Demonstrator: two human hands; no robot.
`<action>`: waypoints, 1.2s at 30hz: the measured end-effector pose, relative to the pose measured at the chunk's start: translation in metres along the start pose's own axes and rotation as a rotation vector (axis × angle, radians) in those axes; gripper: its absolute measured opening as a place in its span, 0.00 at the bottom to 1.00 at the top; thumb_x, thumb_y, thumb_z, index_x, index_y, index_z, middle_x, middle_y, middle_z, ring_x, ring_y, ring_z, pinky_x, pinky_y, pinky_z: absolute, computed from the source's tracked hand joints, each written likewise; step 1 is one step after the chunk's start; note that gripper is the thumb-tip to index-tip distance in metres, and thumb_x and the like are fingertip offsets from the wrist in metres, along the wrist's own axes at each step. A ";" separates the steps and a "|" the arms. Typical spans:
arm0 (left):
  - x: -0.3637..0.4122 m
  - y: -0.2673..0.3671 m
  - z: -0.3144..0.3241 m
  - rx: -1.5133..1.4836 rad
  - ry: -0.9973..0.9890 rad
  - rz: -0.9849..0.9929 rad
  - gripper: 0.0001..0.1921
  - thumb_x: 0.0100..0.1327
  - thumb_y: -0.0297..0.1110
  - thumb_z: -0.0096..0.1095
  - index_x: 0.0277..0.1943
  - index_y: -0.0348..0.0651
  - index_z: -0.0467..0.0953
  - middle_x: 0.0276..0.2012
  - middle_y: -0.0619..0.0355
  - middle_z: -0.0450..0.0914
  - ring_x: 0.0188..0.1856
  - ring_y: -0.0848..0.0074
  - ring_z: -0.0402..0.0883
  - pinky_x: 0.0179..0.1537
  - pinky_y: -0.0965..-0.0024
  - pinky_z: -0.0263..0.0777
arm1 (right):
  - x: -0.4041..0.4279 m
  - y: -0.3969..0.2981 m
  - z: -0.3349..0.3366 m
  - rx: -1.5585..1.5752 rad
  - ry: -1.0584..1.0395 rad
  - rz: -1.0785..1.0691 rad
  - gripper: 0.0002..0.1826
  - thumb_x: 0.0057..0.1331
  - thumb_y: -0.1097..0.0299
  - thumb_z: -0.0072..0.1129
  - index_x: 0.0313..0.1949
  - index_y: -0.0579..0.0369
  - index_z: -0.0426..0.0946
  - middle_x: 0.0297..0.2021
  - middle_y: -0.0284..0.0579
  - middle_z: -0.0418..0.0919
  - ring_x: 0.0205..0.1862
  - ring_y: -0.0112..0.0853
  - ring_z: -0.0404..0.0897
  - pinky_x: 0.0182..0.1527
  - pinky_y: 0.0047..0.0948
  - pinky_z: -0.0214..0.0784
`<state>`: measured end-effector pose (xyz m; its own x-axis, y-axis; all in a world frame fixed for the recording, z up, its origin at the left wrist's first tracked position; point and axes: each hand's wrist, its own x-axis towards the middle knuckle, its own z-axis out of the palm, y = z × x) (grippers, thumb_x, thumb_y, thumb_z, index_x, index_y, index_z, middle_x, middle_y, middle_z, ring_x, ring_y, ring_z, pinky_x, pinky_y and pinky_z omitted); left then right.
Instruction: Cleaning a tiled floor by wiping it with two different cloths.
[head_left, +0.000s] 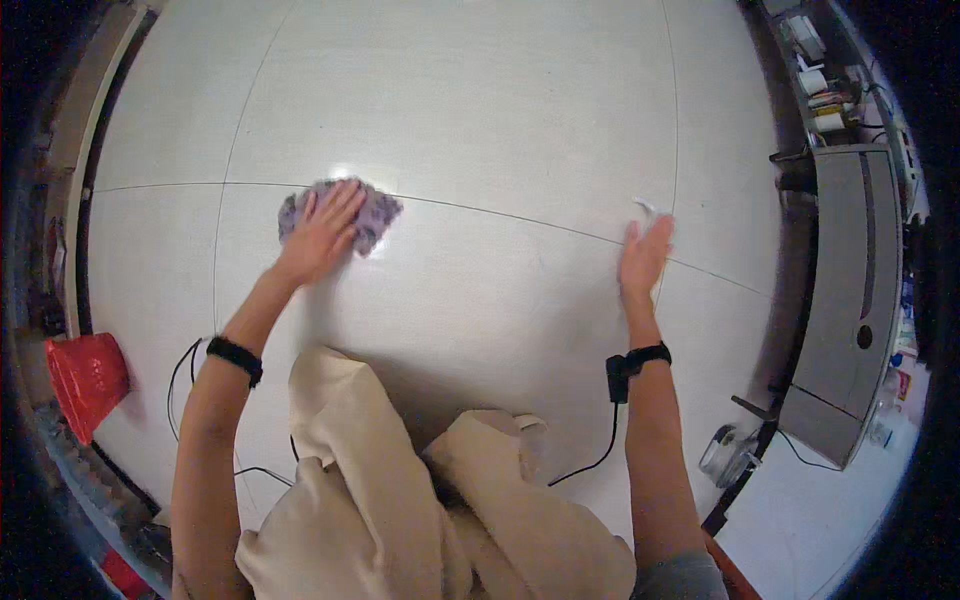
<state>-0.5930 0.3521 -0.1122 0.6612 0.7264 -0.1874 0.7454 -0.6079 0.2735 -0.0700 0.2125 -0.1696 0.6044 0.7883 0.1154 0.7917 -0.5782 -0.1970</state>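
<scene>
My left hand (324, 232) lies flat on a crumpled purple patterned cloth (382, 216), pressing it against the pale tiled floor (465, 300). The cloth sticks out on both sides of the fingers. Off to the right, my right hand (646, 255) is low over the floor, near a tile joint. A small thin white scrap (651, 206), perhaps paper or tissue, shows at its fingertips; whether the fingers grip it is unclear. Each wrist wears a black strap, and a cable hangs from a small black box (618, 379) at the right one.
My bent knees in beige trousers (360, 420) are close in front. A red plastic bag or bin (88, 379) stands at the left edge. Along the right are a grey cabinet (840, 300), a clear container (726, 456) and a shelf (795, 75) of small items. Black cable (174, 382) trails on the floor.
</scene>
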 end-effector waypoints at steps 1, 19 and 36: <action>0.007 -0.010 -0.002 0.027 0.027 -0.016 0.28 0.75 0.43 0.39 0.75 0.53 0.51 0.76 0.59 0.49 0.77 0.63 0.46 0.74 0.45 0.34 | 0.001 0.017 -0.001 -0.022 0.020 0.099 0.40 0.75 0.46 0.38 0.74 0.64 0.43 0.75 0.56 0.43 0.77 0.45 0.41 0.75 0.48 0.32; 0.046 -0.104 -0.001 0.204 0.315 -0.153 0.28 0.74 0.41 0.36 0.75 0.47 0.51 0.76 0.57 0.50 0.77 0.69 0.47 0.76 0.53 0.29 | 0.172 0.026 0.037 -0.094 0.133 0.180 0.49 0.70 0.34 0.38 0.67 0.76 0.54 0.70 0.69 0.53 0.73 0.55 0.50 0.73 0.51 0.40; 0.055 -0.088 -0.014 0.161 0.351 -0.184 0.27 0.74 0.41 0.37 0.74 0.48 0.55 0.75 0.59 0.52 0.76 0.65 0.51 0.75 0.52 0.36 | 0.202 -0.207 0.063 0.162 0.014 -0.848 0.40 0.71 0.44 0.46 0.71 0.60 0.53 0.73 0.56 0.53 0.75 0.47 0.50 0.75 0.45 0.38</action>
<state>-0.6232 0.4504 -0.1340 0.4679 0.8755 0.1203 0.8703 -0.4802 0.1096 -0.1175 0.5047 -0.1671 -0.1828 0.9370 0.2976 0.9544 0.2418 -0.1753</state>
